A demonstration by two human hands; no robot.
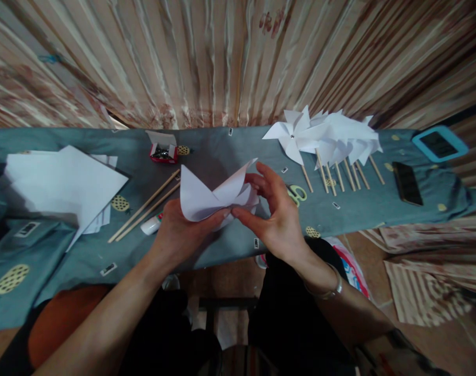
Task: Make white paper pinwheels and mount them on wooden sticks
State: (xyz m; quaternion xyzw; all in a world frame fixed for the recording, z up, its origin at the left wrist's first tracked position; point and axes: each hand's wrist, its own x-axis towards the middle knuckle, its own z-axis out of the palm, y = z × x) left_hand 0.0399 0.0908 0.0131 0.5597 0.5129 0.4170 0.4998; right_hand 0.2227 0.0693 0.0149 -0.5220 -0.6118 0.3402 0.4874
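Note:
Between my hands, above the cloth-covered table, is a white paper pinwheel with its blades partly folded up. My left hand grips its left side, the thumb pressed near the centre. From the right, my right hand pinches the paper at the middle, thumb beside the other thumb, fingers behind the blades. Whether a pin sits under the thumbs I cannot make out. Left of the paper lie two wooden sticks and a white glue tube, partly behind my left hand. Green-handled scissors lie partly behind my right hand.
White paper sheets are stacked at the left. A small open red box with dark contents stands at the back. Several pinwheels on sticks lie at the back right, beside a dark phone and a blue-framed device. Curtains hang behind.

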